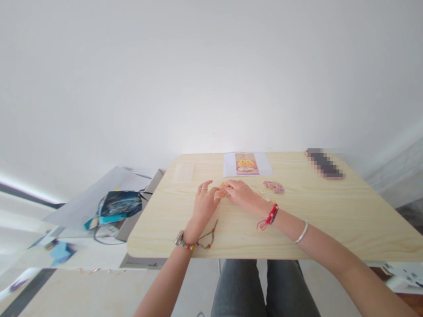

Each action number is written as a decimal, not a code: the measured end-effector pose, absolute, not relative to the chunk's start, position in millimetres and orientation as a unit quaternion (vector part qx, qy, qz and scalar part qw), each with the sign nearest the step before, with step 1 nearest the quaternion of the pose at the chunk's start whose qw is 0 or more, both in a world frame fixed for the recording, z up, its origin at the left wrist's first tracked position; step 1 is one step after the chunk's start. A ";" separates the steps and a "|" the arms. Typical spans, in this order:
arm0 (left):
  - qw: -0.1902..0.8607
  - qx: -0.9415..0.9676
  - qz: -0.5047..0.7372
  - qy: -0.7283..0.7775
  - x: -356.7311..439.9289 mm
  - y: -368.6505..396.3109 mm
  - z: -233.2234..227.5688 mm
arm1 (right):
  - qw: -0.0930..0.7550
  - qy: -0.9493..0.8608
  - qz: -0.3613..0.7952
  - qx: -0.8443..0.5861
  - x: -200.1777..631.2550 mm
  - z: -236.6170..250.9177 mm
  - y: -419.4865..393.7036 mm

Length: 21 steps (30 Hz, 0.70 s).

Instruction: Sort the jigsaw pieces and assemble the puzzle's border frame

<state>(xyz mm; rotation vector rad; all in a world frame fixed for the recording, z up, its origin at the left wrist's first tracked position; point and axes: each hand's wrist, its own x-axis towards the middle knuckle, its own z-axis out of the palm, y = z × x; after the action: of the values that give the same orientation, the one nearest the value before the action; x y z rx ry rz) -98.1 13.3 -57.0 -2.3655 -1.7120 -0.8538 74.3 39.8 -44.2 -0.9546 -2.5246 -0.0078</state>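
My left hand [204, 203] rests on the table with its thumb and index finger closed at the left edge of a small orange and pink cluster of jigsaw puzzle pieces [221, 190]. From the other side, my right hand [243, 194] has its fingers bent and pressed onto the same cluster, covering part of it. A loose pile of purple and orange puzzle pieces [274, 187] lies to the right of my right hand. Some more pale pieces show partly behind my right wrist. Behind the hands lies a white sheet with a printed picture [246, 164] of a yellow-orange figure.
The light wooden table [330, 220] meets a white wall at its back edge. A phone-shaped object [325, 164], blurred out, lies at the back right. A thin clear sheet [184, 172] is at the back left. A dark bag [122, 204] sits on a lower surface to the left.
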 end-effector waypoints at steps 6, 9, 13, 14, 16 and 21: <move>0.022 -0.796 -0.280 -0.537 -83.7 6.4 -44.3 | 0.225 -0.868 0.079 -0.435 154.1 -31.6 36.3; -0.012 -0.816 -0.275 -0.508 -61.4 8.1 -37.9 | 0.191 -0.862 0.120 -0.453 187.3 -32.2 37.4; -0.029 -0.830 -0.258 -0.493 -29.1 14.8 -33.6 | 0.153 -0.878 0.127 -0.435 197.4 -32.9 36.9; -0.029 -0.833 -0.253 -0.491 -22.8 16.5 -33.3 | 0.146 -0.882 0.119 -0.433 196.1 -32.8 36.8; -0.028 -0.838 -0.243 -0.488 -13.8 19.5 -33.6 | 0.133 -0.887 0.098 -0.430 192.3 -32.7 37.0; -0.030 -0.843 -0.238 -0.481 -8.3 25.1 -37.9 | 0.109 -0.900 0.028 -0.422 185.7 -33.1 38.0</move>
<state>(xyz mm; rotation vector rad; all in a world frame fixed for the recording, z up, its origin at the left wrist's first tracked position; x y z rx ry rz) -8.3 25.1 -37.9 -2.7005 -1.5408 -0.7607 185.7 38.0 -33.1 -1.2406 -2.6452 0.0823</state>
